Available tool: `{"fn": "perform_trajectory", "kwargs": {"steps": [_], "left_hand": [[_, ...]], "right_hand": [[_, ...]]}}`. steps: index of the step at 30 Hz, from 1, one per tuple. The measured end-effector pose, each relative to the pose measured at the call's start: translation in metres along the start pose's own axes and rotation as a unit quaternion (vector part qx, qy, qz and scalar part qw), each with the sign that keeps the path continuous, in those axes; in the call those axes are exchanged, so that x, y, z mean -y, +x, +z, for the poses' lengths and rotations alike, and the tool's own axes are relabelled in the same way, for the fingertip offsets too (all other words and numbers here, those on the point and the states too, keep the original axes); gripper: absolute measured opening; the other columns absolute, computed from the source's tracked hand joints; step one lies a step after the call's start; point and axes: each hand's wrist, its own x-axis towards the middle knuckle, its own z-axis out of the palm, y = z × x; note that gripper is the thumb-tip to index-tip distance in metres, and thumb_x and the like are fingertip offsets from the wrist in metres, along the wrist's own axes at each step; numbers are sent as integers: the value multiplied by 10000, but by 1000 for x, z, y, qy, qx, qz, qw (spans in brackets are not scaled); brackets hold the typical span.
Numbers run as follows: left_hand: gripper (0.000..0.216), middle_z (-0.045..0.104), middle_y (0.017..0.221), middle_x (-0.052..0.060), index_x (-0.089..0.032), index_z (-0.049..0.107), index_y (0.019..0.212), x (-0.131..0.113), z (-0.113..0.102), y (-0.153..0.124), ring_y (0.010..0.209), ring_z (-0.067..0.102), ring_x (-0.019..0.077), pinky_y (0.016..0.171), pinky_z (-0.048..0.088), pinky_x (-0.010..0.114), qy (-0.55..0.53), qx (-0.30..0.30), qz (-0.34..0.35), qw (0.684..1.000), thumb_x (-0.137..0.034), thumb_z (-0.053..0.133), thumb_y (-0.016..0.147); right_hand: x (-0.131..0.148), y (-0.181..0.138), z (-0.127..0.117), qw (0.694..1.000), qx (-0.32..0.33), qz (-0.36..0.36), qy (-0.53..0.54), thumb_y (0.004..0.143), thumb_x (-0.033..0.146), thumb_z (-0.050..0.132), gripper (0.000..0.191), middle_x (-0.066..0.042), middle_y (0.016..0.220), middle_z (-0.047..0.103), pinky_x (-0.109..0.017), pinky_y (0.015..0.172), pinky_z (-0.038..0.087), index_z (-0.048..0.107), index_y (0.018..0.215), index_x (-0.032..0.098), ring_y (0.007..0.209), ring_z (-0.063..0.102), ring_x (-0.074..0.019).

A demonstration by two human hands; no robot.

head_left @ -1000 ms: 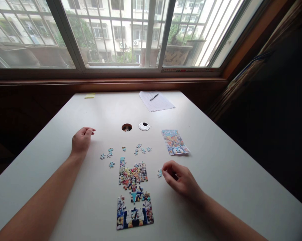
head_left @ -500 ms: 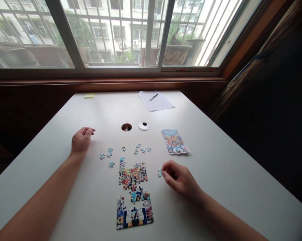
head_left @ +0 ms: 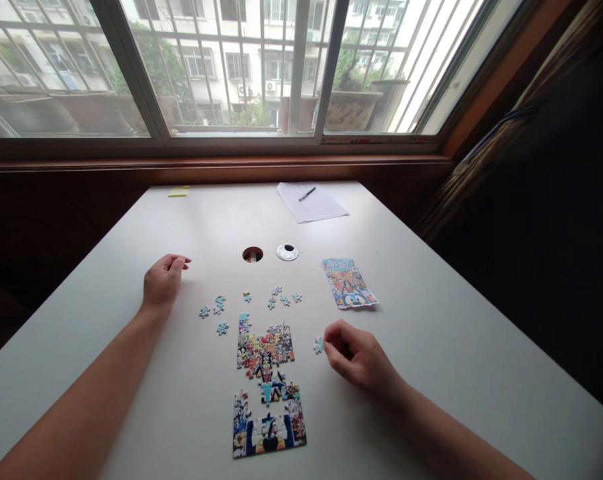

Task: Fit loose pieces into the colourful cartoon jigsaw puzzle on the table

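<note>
My left hand point(head_left: 163, 283) rests on the table left of the loose pieces, its fingers curled closed, with nothing visible in them. Right of the puzzle, my right hand point(head_left: 357, 353) pinches a light-blue jigsaw puzzle piece point(head_left: 318, 345) at its edge; the fingertips cover part of it. Between my hands lies a partly joined jigsaw puzzle point(head_left: 265, 347) with small colourful figures. Its lower section point(head_left: 270, 433) shows a dark-blue and white character face, and gaps run through the middle. Several loose puzzle pieces point(head_left: 222, 327) are scattered above and left of it.
A printed picture card point(head_left: 350, 283) lies beyond my right hand. Farther back are a round hole point(head_left: 253, 255) in the white table, a round silver cover point(head_left: 287, 252), a paper sheet point(head_left: 326, 208) with a pen point(head_left: 307, 194), and a yellow note point(head_left: 179, 191) near the window.
My right hand has shifted very slightly to the right at the puzzle piece. My left hand and the other pieces stay where they were.
</note>
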Motion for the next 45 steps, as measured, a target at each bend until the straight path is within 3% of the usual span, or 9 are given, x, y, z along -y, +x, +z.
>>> {"fn": "perform_trajectory", "kwargs": {"steps": [22, 29, 38, 45], "left_hand": [[281, 727, 810, 22, -225, 751, 860, -3, 0, -1, 835, 675, 219, 737, 492, 291, 7, 2, 0, 1000, -399, 531, 852], [292, 730, 804, 29, -215, 751, 854, -2, 1, 0, 823, 673, 222, 734, 498, 293, 7, 4, 2, 1000, -399, 525, 842], [288, 733, 799, 23, -223, 752, 847, -4, 0, -1, 810, 672, 221, 721, 497, 292, 12, 9, 3, 1000, -399, 524, 839], [282, 732, 805, 18, -229, 753, 850, -4, -1, -2, 813, 672, 220, 721, 493, 292, 14, 10, 2, 1000, -399, 528, 845]], "right_hand": [[1, 2, 1, 1000, 2, -8, -18, 815, 199, 571, 45, 52, 593, 508, -222, 521, 355, 554, 774, 210, 528, 449, -101], [0, 3, 0, 1000, 0, -20, -13, 908, 311, 553, 220, 29, 603, 531, -230, 519, 351, 544, 719, 200, 538, 441, -106], [0, 2, -1, 999, 1, -30, -16, 955, 326, 535, 174, 43, 605, 483, -239, 549, 352, 650, 936, 197, 538, 424, -111], [1, 1, -2, 999, 8, -31, -10, 955, 312, 532, 169, 43, 609, 479, -241, 555, 350, 652, 940, 193, 543, 423, -112]]}}
